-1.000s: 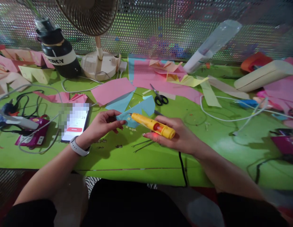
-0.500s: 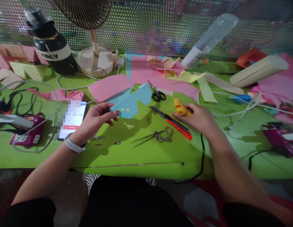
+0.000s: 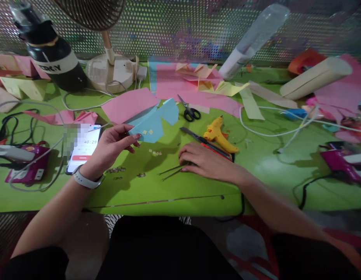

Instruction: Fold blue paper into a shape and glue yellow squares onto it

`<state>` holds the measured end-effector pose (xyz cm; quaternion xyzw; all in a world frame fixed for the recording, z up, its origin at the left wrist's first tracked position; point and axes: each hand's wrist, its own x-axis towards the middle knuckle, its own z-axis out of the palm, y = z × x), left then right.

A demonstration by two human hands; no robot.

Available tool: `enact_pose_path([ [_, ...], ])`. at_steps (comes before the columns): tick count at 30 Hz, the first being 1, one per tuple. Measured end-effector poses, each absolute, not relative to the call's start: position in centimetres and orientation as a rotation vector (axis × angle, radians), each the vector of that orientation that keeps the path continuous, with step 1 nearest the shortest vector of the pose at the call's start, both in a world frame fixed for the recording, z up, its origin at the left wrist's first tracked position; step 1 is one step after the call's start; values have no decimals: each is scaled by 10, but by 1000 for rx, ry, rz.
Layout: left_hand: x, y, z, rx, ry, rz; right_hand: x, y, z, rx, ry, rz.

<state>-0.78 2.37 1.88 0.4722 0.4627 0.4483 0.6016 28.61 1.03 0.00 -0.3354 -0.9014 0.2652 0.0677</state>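
Between the thumb and fingers of my left hand [image 3: 117, 144] is a cut piece of blue paper [image 3: 154, 126], with two small yellowish squares on it. My right hand [image 3: 197, 161] lies over the handle end of the metal tweezers [image 3: 172, 171], its fingers curled around that end, which they hide. Behind that hand rests a red and black cutter [image 3: 194, 136], and a yellow glue gun [image 3: 217, 134] lies beside it. Small pale squares [image 3: 155, 153] and little metallic bits [image 3: 116, 170] are on the green table below the paper.
Black scissors [image 3: 192, 113] lie behind the cutter. A phone [image 3: 84, 149] is by my left wrist. Farther back stand a black bottle [image 3: 59, 64] and a fan [image 3: 110, 72]. Pink paper [image 3: 130, 103] and white cables [image 3: 262, 134] spread across the table [image 3: 273, 171].
My right hand has let go of the yellow glue gun, now lying on the table, and has moved left onto the tweezers. My left hand still holds the blue paper. The view has shifted slightly.
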Motion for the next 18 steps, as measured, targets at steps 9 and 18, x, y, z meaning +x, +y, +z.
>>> enact_pose_path([
  [9,-9,23,22,1111,1081,1060,292,22,0,-1320,-2141,1396],
  [18,-7,23,21,1147,1157,1038,291,21,-3,-1355,-2106,1336],
])
